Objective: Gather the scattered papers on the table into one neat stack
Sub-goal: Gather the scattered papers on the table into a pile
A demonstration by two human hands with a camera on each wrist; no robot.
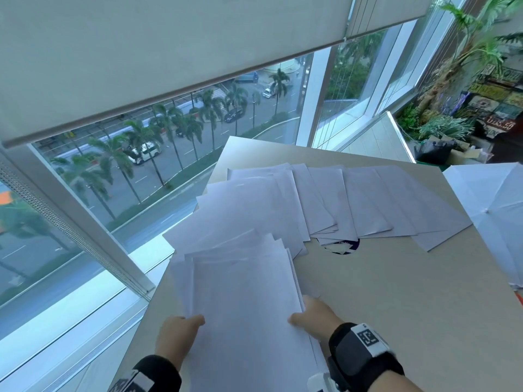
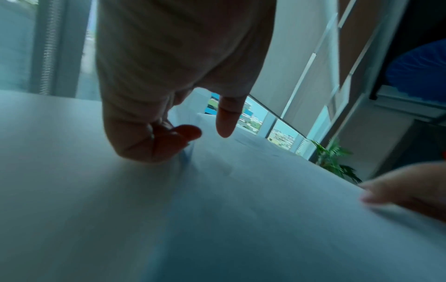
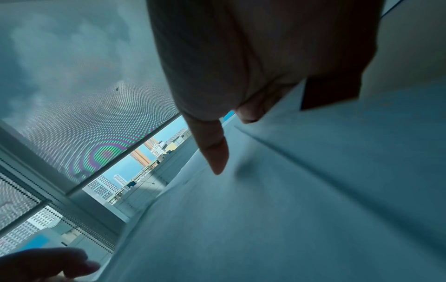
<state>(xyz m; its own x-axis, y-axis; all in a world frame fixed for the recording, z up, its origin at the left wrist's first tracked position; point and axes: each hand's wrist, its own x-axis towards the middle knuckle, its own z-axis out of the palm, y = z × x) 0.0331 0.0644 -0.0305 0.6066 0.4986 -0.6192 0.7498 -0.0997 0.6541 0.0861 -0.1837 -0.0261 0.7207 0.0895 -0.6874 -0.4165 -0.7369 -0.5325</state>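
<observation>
My left hand (image 1: pixel 177 332) and right hand (image 1: pixel 314 315) pinch the gathered sheaf (image 1: pixel 243 312) at its two side edges, thumbs on top, fingers curled beneath (their tips hidden). I judge I'm midway through collecting: loose papers (image 1: pixel 353 202) fan from twelve to two o'clock across the table (image 1: pixel 396 292). Next I'd square this sheaf, then sweep those in.

Beige table (image 1: pixel 396 292) by the window: fanned white sheets (image 1: pixel 353 199) from 10 to 2 o'clock, round dark sticker (image 1: pixel 339 246) poking out underneath at 12.
</observation>
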